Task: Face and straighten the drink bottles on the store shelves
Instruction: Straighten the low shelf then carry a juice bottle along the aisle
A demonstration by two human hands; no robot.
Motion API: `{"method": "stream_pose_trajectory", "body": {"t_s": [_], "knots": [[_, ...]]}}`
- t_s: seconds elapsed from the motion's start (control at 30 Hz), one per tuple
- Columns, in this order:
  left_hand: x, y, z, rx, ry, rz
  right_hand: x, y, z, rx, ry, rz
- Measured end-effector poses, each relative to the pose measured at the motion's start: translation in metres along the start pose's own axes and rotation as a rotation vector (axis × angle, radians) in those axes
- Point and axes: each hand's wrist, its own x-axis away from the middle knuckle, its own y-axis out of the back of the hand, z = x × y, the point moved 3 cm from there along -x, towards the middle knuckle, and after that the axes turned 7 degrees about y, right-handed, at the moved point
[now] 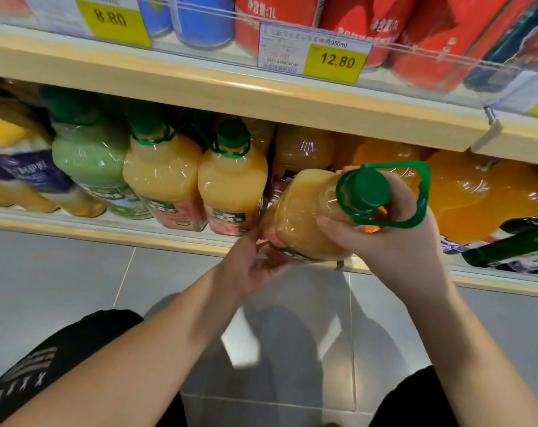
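Head view, tilted pale-orange juice bottle (307, 211), green cap, held by both hands.

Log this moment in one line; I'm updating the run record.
juice bottle: tilted, at shelf edge | right hand: neck | left hand: base

There is a single view, from a camera worn on the person's head. It looks forward and steeply down, close to the lower shelf (175, 238), whose front edge crosses the middle of the frame on a slant. The upper shelf (230, 97) fills the top, the tiled floor (61, 272) the bottom. Wide-angle bending curves the edges.
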Motion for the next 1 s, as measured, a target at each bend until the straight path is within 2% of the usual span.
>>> {"method": "stream_pose_trajectory", "body": {"t_s": [0.1,0.33,0.47,0.63,1.0], "knots": [[-0.006,-0.009,0.0,-0.021,0.002,-0.013,0.0,-0.005,-0.004,0.027,0.009,0.0],[-0.018,-0.018,-0.004,0.1,-0.002,-0.011,-0.01,-0.012,-0.009,0.036,0.036,-0.01],[-0.022,-0.015,-0.012,0.069,-0.069,-0.068,-0.016,-0.02,-0.011,0.03,0.058,0.012],[-0.019,-0.017,-0.014,0.024,-0.064,-0.078,-0.019,-0.029,-0.014,0.027,0.086,0.037],[-0.021,-0.014,-0.016,0.064,-0.043,-0.064,-0.031,-0.047,-0.029,0.012,0.037,0.072]]}}
